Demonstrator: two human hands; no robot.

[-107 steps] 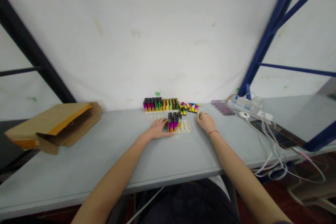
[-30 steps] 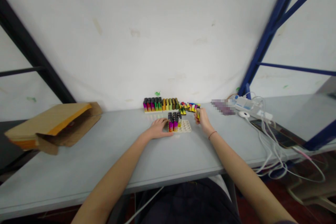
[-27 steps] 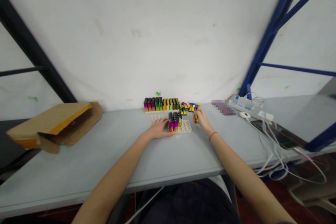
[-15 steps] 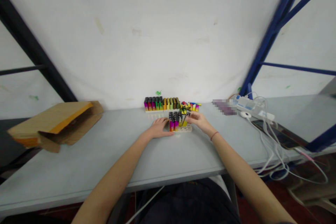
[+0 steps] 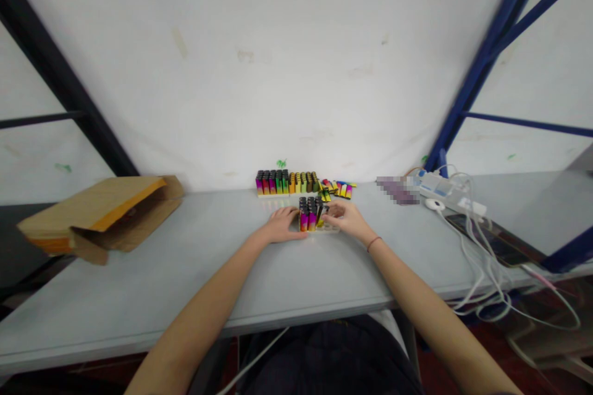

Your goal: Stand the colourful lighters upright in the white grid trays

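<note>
Upright disposable lighters with rainbow-coloured bodies and black tops stand in a tight group (image 5: 309, 215) on a cream pegged tray (image 5: 331, 229). My right hand (image 5: 341, 216) reaches over the tray, its fingertips pinching the top of a yellow lighter (image 5: 320, 221) at the group's right side. My left hand (image 5: 282, 225) lies relaxed on the table, touching the tray's left end. Behind them stands a long row of lighters (image 5: 286, 182) on a pale strip, with several loose lighters (image 5: 337, 189) lying to its right.
The grey folding table (image 5: 185, 271) holds a brown cardboard envelope (image 5: 104, 213) at the left. To the right lie a pixelated object (image 5: 397, 190), a white power strip (image 5: 445, 188), white cables and a phone (image 5: 491, 241). A white wall and blue and black frame bars stand behind.
My right hand has moved left from the loose lighters to the tray, bringing a yellow lighter to the upright group. My left hand has stayed put.
</note>
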